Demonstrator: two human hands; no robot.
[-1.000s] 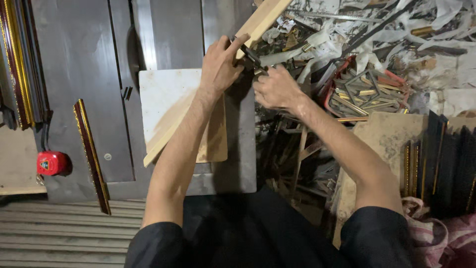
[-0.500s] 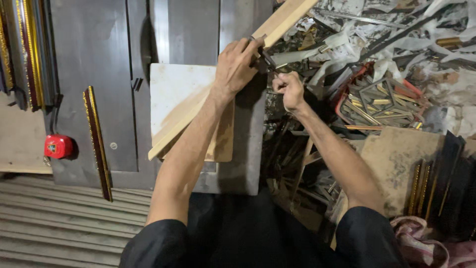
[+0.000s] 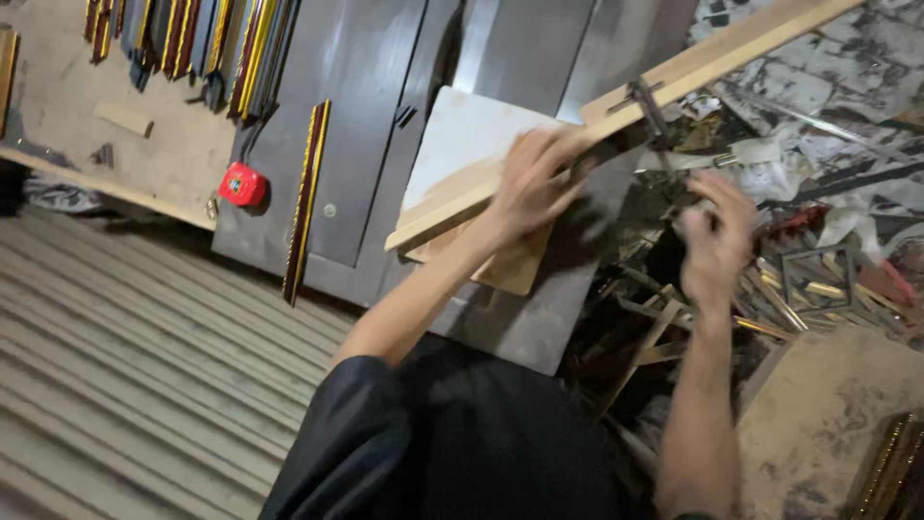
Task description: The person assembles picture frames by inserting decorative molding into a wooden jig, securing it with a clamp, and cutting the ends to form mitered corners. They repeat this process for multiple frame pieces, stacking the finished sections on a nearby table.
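Firmly, the left hand point(image 3: 539, 183) grips the wooden strip point(image 3: 674, 82); keep it steady while the right hand point(image 3: 717, 241), curled beside the metal clamp point(image 3: 654, 111), holds something I cannot make out.

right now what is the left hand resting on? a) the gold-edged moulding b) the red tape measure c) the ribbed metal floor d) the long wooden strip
d: the left hand lies on the long wooden strip, which runs slantwise over the grey metal table; the red tape measure sits well off to the side, untouched.
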